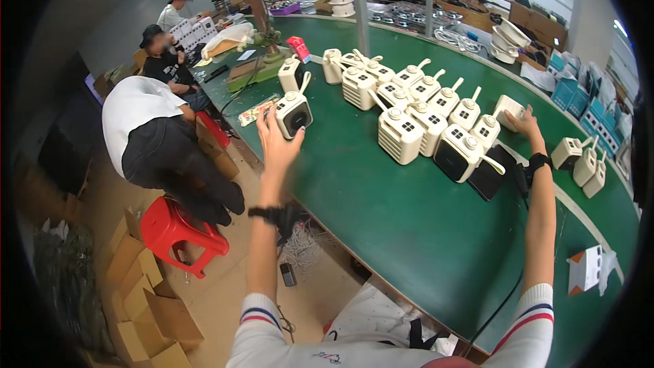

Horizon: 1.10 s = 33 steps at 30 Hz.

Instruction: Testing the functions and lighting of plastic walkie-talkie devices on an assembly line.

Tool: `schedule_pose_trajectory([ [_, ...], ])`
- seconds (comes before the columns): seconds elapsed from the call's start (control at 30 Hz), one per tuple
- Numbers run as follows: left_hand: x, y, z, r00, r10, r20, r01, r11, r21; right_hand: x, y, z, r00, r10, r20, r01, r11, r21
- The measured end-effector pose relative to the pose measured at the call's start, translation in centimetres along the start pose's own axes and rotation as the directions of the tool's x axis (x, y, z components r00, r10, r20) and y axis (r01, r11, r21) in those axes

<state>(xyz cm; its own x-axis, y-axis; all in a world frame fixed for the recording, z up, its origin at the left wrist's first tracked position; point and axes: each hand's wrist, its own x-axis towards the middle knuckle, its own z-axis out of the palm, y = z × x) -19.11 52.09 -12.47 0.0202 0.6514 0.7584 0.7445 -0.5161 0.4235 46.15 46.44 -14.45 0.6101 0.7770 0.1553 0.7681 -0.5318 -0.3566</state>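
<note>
A long green table (pixel 409 232) carries a cluster of cream heaters (pixel 426 123) across its middle. The left hand (pixel 276 143) grips one heater (pixel 294 113) at the table's near-left edge, apart from the cluster. The right hand (pixel 526 125) rests open-fingered on a cream unit (pixel 507 110) at the cluster's far-right end.

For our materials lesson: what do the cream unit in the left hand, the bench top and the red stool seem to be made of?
Cream unit: likely moulded plastic, smooth with rounded corners. Bench top: green mat, perhaps rubber, matte and seamless. Red stool: probably plastic, glossy one-piece.
</note>
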Motion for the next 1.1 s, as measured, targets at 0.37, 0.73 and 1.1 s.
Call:
schedule_pose_trajectory([
  [0.37,-1.8,0.7,1.3,0.993,0.042,0.106,-0.033,0.995,-0.091,-1.1,1.7,0.9,0.945,0.252,-0.208,-0.127,0.870,0.476],
  [0.73,-12.0,12.9,-2.9,0.978,0.087,0.189,-0.059,0.987,-0.149,-4.5,-0.3,-1.6,0.867,0.137,-0.479,-0.076,0.987,0.144],
  [1.1,-14.4,16.6,-5.4,0.896,0.211,0.391,-0.075,0.939,-0.336,-17.3,-2.7,-9.8,0.766,-0.523,-0.374,0.453,0.851,-0.265],
])
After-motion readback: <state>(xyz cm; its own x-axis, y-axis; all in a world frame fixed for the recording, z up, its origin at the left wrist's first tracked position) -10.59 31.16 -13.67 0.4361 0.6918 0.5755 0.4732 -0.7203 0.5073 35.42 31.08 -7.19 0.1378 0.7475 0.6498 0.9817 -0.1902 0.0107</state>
